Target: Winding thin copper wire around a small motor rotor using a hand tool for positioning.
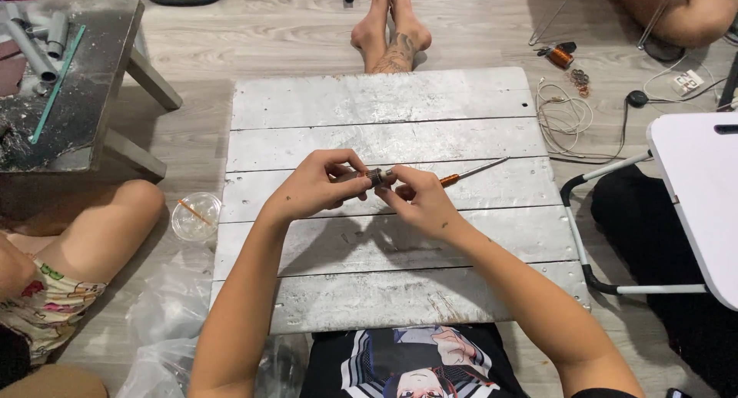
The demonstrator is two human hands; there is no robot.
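Pale wood-look floor, seen from the head camera, with a low board of silver-painted planks [384, 136] laid across the lap.

Above the middle planks: left hand [311, 189] curled, thumb and fingertips pinched on a small dark cylindrical piece [374, 176]; right hand [421, 204] just beside it, fingers bent and pressed together at the same piece. Beyond the right hand, lying on the board: slim metal-shafted screwdriver with an orange collar [467, 173], handle end hidden by the fingers, grip on it impossible to tell. Left of the board: clear round plastic cup [195, 216] with an orange stick inside, crumpled clear plastic bag [165, 321] below it. Upper right on the floor: coil of white wire [563, 117], small white rectangular tag with red marks [686, 80], folding white table with a black frame [696, 190]. Upper left: grey scuffed stool [84, 90] bearing grey pipes.
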